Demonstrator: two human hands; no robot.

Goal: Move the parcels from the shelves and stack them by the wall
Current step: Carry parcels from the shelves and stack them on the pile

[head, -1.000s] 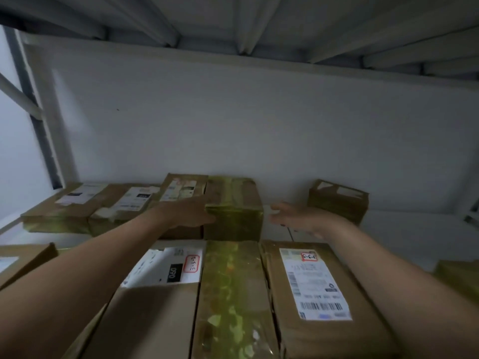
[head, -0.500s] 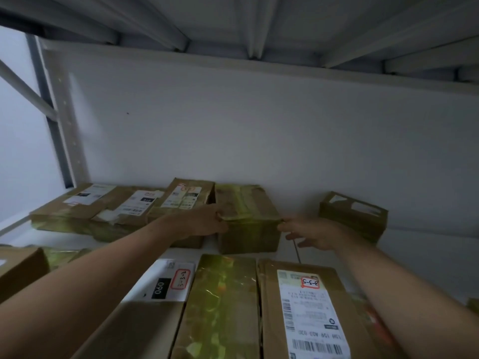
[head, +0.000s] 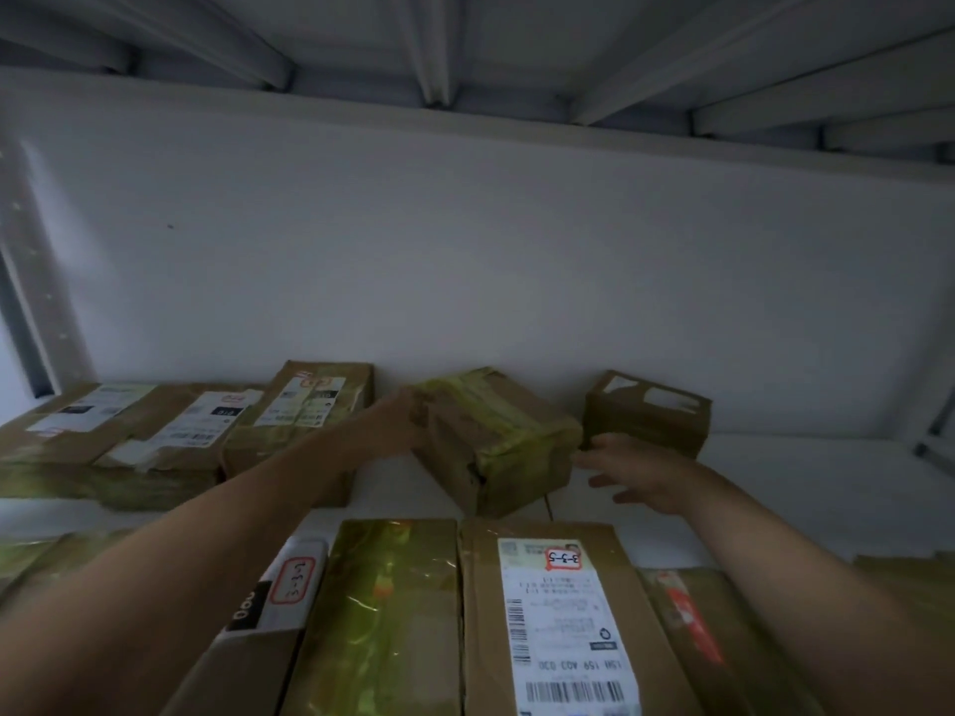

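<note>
A brown parcel wrapped in yellow tape (head: pixel 496 436) sits turned at an angle on the white shelf (head: pixel 806 483), near the back wall. My left hand (head: pixel 395 423) holds its left end, with the fingers hidden round the far side. My right hand (head: pixel 638 470) is at the parcel's right corner with fingers spread, and the fingertips just touch it. Three flat labelled parcels (head: pixel 305 405) (head: pixel 196 431) (head: pixel 67 421) lie to the left along the wall. A small brown box (head: pixel 646 413) stands to the right, behind my right hand.
A front row of long parcels lies under my arms: one with a white label (head: pixel 279 596), one yellow-taped (head: pixel 382 612), one with a barcode label (head: pixel 563 612). The upper shelf's ribbed underside (head: pixel 465 43) hangs close overhead. A metal upright (head: pixel 31 312) stands at the left.
The taped parcel has swung round, its left end coming forward off the wall. My left hand went with it, and my right hand moved slightly right and opened wider.
</note>
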